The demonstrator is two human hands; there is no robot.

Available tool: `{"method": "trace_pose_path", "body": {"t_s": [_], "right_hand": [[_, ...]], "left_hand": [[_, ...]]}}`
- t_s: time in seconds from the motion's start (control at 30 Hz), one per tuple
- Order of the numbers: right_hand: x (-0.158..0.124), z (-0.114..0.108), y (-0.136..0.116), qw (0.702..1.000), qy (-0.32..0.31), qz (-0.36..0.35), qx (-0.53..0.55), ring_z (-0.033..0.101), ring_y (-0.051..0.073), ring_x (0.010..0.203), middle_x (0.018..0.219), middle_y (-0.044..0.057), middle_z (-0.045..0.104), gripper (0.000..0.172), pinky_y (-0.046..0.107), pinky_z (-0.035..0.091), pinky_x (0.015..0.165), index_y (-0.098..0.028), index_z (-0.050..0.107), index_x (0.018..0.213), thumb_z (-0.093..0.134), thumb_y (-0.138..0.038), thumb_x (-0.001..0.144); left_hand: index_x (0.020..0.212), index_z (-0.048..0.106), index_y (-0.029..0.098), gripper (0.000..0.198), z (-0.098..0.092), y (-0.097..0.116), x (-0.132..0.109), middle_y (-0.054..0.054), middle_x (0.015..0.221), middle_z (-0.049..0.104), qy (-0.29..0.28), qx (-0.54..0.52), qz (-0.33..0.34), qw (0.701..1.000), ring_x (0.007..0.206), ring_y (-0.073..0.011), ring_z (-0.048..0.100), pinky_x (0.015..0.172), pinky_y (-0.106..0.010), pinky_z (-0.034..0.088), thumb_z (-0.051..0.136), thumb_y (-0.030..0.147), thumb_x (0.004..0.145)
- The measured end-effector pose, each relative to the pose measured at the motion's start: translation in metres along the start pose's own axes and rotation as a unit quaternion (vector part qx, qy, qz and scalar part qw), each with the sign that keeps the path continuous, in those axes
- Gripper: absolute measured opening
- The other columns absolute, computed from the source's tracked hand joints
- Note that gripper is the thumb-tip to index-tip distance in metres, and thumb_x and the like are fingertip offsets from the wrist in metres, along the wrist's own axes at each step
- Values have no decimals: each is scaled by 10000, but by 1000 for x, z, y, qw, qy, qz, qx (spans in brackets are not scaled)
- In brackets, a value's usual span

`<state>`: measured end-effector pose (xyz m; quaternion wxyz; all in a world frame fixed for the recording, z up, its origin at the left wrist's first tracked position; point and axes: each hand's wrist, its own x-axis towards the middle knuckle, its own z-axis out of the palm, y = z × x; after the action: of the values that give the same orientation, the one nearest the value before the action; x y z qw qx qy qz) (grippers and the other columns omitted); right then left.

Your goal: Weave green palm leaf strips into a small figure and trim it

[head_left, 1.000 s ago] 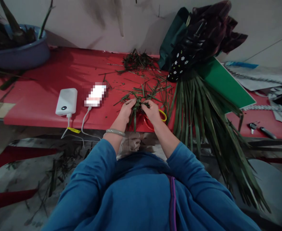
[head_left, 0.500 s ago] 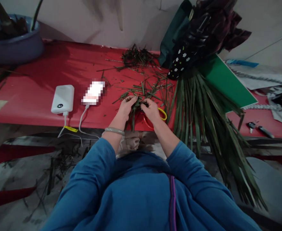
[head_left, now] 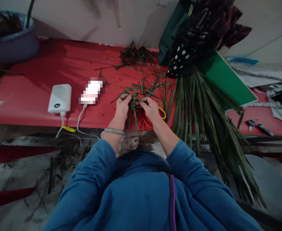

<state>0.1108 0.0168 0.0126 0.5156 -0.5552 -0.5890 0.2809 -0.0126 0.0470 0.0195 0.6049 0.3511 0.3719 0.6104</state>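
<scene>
Left hand [head_left: 123,104] and right hand [head_left: 151,108] pinch a knotted leaf piece [head_left: 134,102] between them (flat, narrow green strips [head_left: 135,117] trailing near) over smooth red tabletop [head_left: 104,114].

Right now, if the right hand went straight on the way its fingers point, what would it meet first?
The right hand would probably meet the green leaf bundle first; it sits at the fingertips, perhaps touching them. Beyond it, roughly in line, is the left hand. Depth is unclear from one view.
</scene>
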Motion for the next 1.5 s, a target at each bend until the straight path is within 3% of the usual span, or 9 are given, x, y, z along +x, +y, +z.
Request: {"method": "trace_pose_path", "body": {"t_s": [0.13, 0.3, 0.53, 0.77, 1.2, 1.33, 1.5], "right_hand": [[0, 1, 3, 1000, 11, 12, 7, 501, 120, 607, 633, -31, 554, 154, 259, 404, 610, -193, 549, 704, 509, -341, 708], [1, 1, 3, 1000, 5, -7, -16, 498, 119, 616, 636, -29, 552, 130, 254, 399, 610, -191, 547, 703, 501, -312, 707], [1, 0, -2, 1000, -5, -13, -17, 493, 117, 616, 645, -23, 555, 119, 248, 393, 616, -184, 543, 698, 486, -288, 713], [2, 0, -1, 999, 13, -14, -51, 507, 130, 644, 663, -11, 572, 129, 264, 391, 645, -181, 562, 692, 500, -291, 717], [4, 0, -5, 996, 16, -2, -93, 539, 144, 673, 696, 6, 607, 144, 269, 404, 649, -171, 574, 715, 486, -286, 714], [4, 1, -2, 999, 33, 13, -40, 542, 135, 662, 672, -9, 605, 141, 268, 419, 652, -176, 572, 702, 529, -310, 700], [2, 3, -7, 983, 41, 76, 165, 534, 104, 577, 609, -37, 572, 229, 244, 440, 575, -182, 542, 727, 597, -392, 655]], "left_hand": [[565, 464, 157, 235, -1, 0, 0, 68, 497, 441, -6, -12, -6, 1000, 462, -37, 428, 517, -180, 380, 662, 274, 617], [656, 558, 152, 256, 1, 5, -4, 47, 559, 532, -44, 6, -65, 997, 493, -48, 489, 540, -195, 412, 682, 364, 585], [647, 577, 133, 259, 1, 7, -5, 23, 576, 589, -77, 36, -124, 989, 526, -68, 544, 566, -201, 452, 735, 280, 503], [610, 551, 131, 227, -4, 4, -4, 30, 550, 581, -108, 12, -111, 988, 498, -54, 534, 557, -188, 443, 720, 255, 525], [662, 591, 134, 289, -4, 5, -5, 36, 534, 585, -78, 2, -113, 991, 454, -59, 523, 508, -199, 451, 740, 315, 494], [674, 588, 138, 312, -4, 6, -5, 29, 537, 587, -67, -9, -116, 991, 468, -71, 533, 514, -212, 459, 729, 364, 513], [715, 594, 148, 289, -8, 4, -4, 25, 580, 605, -79, -31, -134, 987, 505, -75, 555, 537, -214, 468, 716, 351, 550]]}}
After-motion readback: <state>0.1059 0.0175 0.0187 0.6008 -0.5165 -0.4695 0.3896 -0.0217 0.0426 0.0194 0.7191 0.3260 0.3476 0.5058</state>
